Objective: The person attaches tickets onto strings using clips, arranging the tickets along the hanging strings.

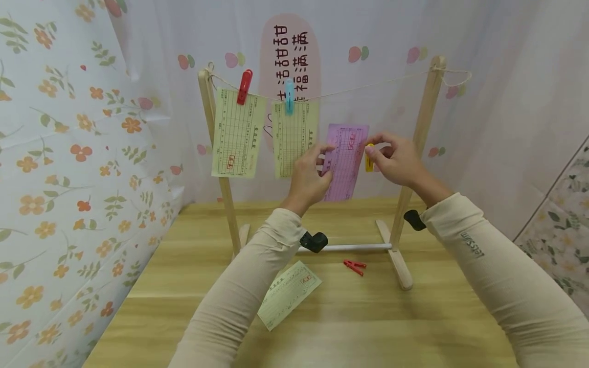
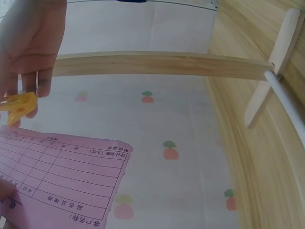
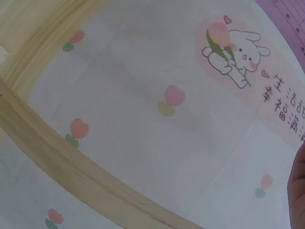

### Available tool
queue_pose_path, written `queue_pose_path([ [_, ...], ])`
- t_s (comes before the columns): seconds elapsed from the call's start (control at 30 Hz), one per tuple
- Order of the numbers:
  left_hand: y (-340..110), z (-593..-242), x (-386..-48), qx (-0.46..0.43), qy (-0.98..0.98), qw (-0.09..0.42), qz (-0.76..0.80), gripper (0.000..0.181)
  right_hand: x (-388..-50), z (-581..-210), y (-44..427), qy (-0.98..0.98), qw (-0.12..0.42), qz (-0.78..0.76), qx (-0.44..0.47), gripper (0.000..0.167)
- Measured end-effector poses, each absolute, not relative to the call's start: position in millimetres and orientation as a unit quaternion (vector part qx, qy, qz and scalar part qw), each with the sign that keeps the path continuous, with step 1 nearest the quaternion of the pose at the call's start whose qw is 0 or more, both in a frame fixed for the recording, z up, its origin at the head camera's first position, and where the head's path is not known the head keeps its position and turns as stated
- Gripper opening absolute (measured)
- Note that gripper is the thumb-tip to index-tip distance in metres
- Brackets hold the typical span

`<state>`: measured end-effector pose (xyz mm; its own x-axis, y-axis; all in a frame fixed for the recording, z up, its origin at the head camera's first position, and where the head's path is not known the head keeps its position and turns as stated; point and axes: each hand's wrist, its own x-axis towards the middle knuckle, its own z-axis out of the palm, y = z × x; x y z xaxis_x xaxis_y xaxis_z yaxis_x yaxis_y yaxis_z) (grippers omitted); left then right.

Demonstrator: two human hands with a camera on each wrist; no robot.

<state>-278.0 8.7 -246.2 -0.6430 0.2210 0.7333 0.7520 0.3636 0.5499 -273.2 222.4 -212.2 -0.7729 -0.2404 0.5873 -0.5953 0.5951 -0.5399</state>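
My left hand (image 1: 309, 176) pinches the left edge of a pink receipt slip (image 1: 346, 163), held up below the string (image 1: 363, 90) between the posts. A yellow clothespin (image 1: 369, 162) is pinched by my right hand (image 1: 398, 159), close beside the slip's right edge. In the left wrist view the clothespin (image 2: 21, 107) shows just beyond the slip (image 2: 71, 174), apart from it. Only the edge of a hand (image 3: 296, 191) and a corner of the slip (image 3: 291, 21) enter the right wrist view.
Two yellowish slips hang at the string's left, one under a red clothespin (image 1: 245, 87), one under a blue clothespin (image 1: 289, 97). On the table (image 1: 368, 327) lie another yellowish slip (image 1: 289, 295) and a red clothespin (image 1: 355, 267). Wooden posts (image 1: 428, 110) flank the workspace; a white bar (image 1: 349, 247) runs low.
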Motion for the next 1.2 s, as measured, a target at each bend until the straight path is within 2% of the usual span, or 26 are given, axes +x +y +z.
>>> queue_pose_path([
  [0.9, 9, -229, -284, -0.320, -0.750, 0.329, -0.477, 0.036, -269, -172, 214, -0.848, 0.283, 0.378, 0.241, 0.024],
  [1.2, 8, -226, -284, -0.330, -0.750, 0.352, -0.453, 0.031, -265, -162, 212, -0.847, 0.277, 0.378, 0.252, 0.028],
])
